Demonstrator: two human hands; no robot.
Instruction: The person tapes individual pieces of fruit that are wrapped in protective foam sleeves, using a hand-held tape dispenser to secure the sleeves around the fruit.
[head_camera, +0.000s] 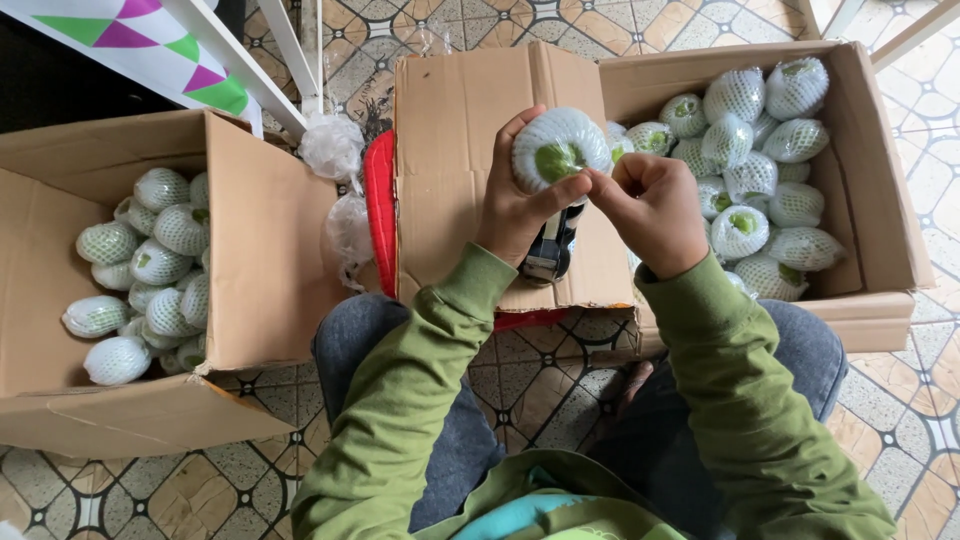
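A netted fruit (558, 148) is gripped by the left hand (517, 205) and pinched by the right hand (655, 205), near the right box (880, 190).

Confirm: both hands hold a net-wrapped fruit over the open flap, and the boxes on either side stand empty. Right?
Not quite. The head view shows both boxes holding wrapped fruit. The rest holds: left hand and right hand hold a wrapped fruit over the flap.

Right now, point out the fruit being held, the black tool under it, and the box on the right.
Netted fruit (558, 148), head view, on its white foam net.
Black tool (549, 252), head view, on its dark body below the hands.
Right cardboard box (880, 190), head view, on its right wall.
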